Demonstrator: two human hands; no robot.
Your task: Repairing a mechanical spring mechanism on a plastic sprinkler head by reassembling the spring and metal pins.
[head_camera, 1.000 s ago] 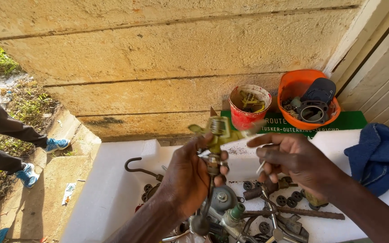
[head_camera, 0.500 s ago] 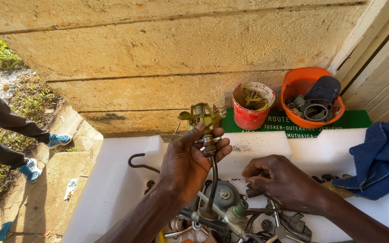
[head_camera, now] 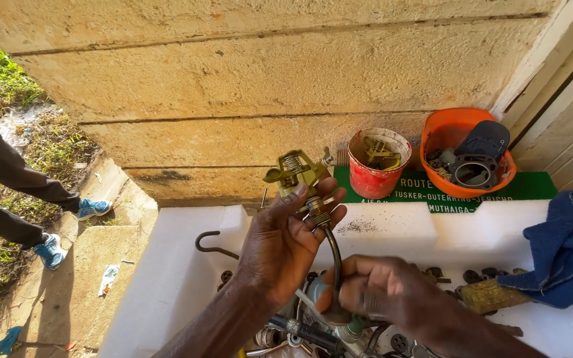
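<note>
Seen from the head camera: a white foam tray (head_camera: 167, 278) serving as the work surface, set outdoors against a rough concrete block wall (head_camera: 247, 86), with a pale wooden door frame (head_camera: 558, 73) rising at the right. Along the tray's far edge, a green sign board (head_camera: 532, 189) carrying a red plastic cup (head_camera: 376, 176) of brass bits and an orange bowl (head_camera: 445, 142) of dark metal rings and parts. Draped over the tray's right edge, a blue cloth (head_camera: 565, 248). Near the left of the tray, a dark metal hook (head_camera: 210, 245); toward the near edge, scattered nuts, washers and fittings, partly hidden by the hands. Off the left edge, a concrete step, grass, and another person's dark trouser legs and blue shoes (head_camera: 51, 248). Held above the middle of the tray, a brass sprinkler head (head_camera: 296, 174) on a thin curved metal stem (head_camera: 333, 255): long axis close to upright, head end up and toward the wall, stem running down and slightly right toward the near edge. Left hand (head_camera: 283, 245) closed around the neck just below the head, fingers curled, thumb pressed on the threaded collar. Right hand (head_camera: 382, 292) wrapped about the stem's lower end, fingers bent in a firm grip, with a grey-green fitting (head_camera: 353, 328) just below it.
</note>
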